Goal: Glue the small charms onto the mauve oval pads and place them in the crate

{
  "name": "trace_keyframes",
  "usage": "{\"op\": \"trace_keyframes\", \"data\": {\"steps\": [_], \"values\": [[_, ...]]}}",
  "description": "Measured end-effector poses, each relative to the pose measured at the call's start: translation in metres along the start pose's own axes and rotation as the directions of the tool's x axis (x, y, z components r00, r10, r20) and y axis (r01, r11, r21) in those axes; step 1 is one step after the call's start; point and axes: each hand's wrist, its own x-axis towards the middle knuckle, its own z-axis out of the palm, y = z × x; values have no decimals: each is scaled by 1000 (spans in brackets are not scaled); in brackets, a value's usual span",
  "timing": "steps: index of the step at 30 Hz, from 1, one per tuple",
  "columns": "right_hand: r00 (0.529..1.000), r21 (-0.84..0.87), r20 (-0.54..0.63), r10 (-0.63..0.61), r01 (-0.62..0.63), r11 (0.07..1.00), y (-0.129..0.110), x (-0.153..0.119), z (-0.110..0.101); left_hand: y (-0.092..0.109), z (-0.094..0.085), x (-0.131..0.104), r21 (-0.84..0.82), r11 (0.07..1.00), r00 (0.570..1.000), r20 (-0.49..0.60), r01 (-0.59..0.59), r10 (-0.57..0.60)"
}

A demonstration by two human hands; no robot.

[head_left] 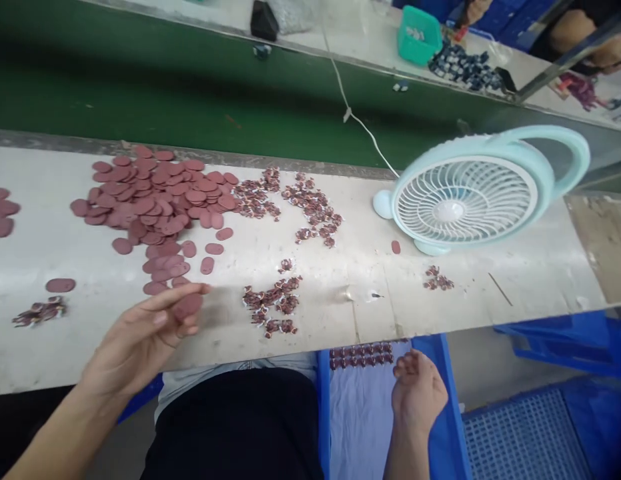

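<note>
My left hand (pixel 140 337) pinches a flat reddish-brown oval disc (pixel 189 305) between thumb and fingers, just above the table's front part. Beside it lies a large pile of the same oval discs (pixel 155 193), with a few strays around it. To the right of the hand is a cluster of small brown figures (pixel 273 300). My right hand (pixel 419 387) is over a blue crate (pixel 453 427), its fingers curled together; whatever they hold, if anything, is hidden. Rows of small brown figures (pixel 361 355) stand on the crate's pale lining (pixel 360 420), close to my right fingertips.
A light-blue fan (pixel 465 193) stands at the table's right, its white cord (pixel 363 123) running back. More figures (pixel 315 207) lie mid-table. A small clear item with a dark tip (pixel 363 293) lies near the front. Behind are a green basket (pixel 419 37) and another person's hand (pixel 476 10).
</note>
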Motion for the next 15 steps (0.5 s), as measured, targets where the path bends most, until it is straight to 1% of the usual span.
{"op": "trace_keyframes", "data": {"steps": [1, 2, 3, 5, 6, 8, 10, 11, 12, 13, 15], "values": [[993, 70, 109, 49, -57, 996, -11, -9, 18, -3, 3, -4, -75, 996, 999, 33, 46, -44], [968, 116, 229, 100, -129, 985, -21, -16, 36, -6, 7, -8, -169, 980, 993, 80, 102, -90], [930, 150, 341, 138, -199, 968, -30, -20, 54, -9, 12, -12, -251, 956, 983, 137, 152, -120], [835, 198, 522, 171, -314, 928, -42, -17, 89, -17, 22, -19, -343, 915, 958, 260, 211, -124], [790, 230, 591, 164, -360, 904, -46, -11, 104, -21, 27, -23, -385, 890, 938, 326, 245, -118], [710, 300, 693, 124, -440, 846, -53, 5, 129, -31, 35, -29, -438, 841, 883, 459, 318, -95], [644, 341, 759, 95, -518, 784, -61, 14, 145, -40, 41, -33, -451, 808, 830, 552, 379, -81], [626, 344, 773, 104, -551, 760, -66, 13, 150, -43, 43, -34, -459, 795, 818, 570, 396, -79], [624, 333, 771, 130, -568, 752, -71, 8, 153, -46, 46, -35, -464, 785, 810, 581, 409, -79], [637, 318, 755, 158, -566, 761, -77, -2, 155, -48, 48, -36, -471, 776, 807, 584, 419, -81], [689, 274, 700, 187, -501, 821, -87, -30, 155, -50, 54, -37, -484, 762, 808, 583, 431, -86]]}}
